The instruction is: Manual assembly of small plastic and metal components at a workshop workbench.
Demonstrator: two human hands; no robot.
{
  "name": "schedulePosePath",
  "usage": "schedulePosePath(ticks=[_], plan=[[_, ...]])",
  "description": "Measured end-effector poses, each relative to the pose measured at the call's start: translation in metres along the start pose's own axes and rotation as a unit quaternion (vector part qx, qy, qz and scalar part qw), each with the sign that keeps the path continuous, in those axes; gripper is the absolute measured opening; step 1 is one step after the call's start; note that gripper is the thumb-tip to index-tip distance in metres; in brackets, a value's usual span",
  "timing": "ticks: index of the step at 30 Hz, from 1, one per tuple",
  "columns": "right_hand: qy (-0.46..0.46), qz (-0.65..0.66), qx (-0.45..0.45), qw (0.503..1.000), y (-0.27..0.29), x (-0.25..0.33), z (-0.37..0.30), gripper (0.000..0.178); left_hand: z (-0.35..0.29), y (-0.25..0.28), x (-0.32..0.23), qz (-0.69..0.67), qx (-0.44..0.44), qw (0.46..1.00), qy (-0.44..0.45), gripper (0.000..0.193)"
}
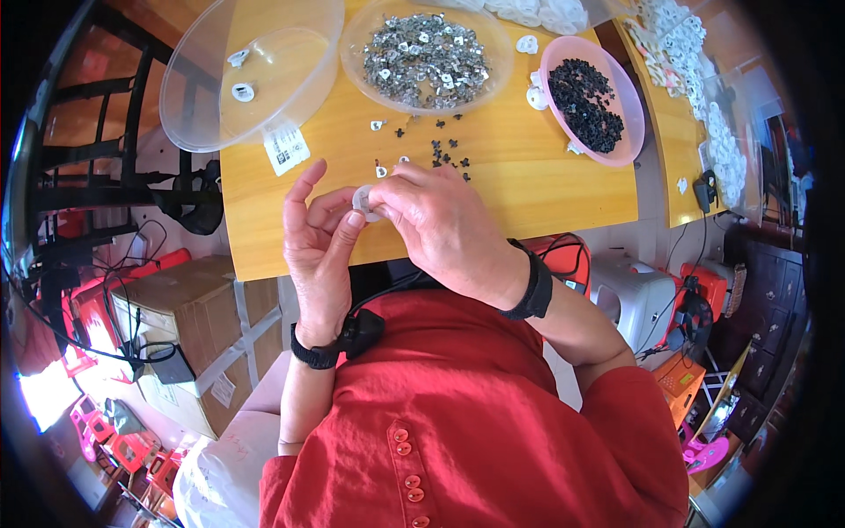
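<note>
Between my two hands, over the table's front edge, is a small round white plastic part (360,199). My left hand (319,245) pinches it between thumb and fingers, with the index finger raised. The fingertips of my right hand (433,220) press together at the part's right side; whether they hold a smaller piece is hidden. Just beyond lie small black cross-shaped pieces (437,151) and a few small white-and-metal pieces (381,172). Farther back stands a clear bowl (500,66) of small metal pieces. A pink bowl (635,132) of small black pieces is at the right.
At the back left, a clear plastic tub (189,114) holds two white parts, with a printed label (286,147) beside it. White parts (678,44) are piled on another table at the right. A cardboard box (198,308) stands on the floor at left.
</note>
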State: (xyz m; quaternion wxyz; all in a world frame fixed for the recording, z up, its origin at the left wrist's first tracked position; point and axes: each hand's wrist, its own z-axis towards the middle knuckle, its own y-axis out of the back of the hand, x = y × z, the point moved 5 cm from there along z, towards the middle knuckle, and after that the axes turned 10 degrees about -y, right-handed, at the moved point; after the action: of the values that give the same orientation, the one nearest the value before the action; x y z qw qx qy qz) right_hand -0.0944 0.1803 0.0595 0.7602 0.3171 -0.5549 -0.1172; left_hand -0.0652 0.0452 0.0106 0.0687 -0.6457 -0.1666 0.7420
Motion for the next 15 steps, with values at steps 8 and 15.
schedulePosePath(ticks=[8,15], plan=[[-0.144,0.198,-0.082,0.966,0.0,-0.016,-0.004,0.01,0.002,0.0,-0.002,-0.004,0.01,1.0,0.006,0.055],[-0.272,0.424,0.014,0.863,-0.023,-0.028,0.003,0.014,0.003,-0.005,-0.005,-0.004,-0.024,1.0,0.0,0.051]])
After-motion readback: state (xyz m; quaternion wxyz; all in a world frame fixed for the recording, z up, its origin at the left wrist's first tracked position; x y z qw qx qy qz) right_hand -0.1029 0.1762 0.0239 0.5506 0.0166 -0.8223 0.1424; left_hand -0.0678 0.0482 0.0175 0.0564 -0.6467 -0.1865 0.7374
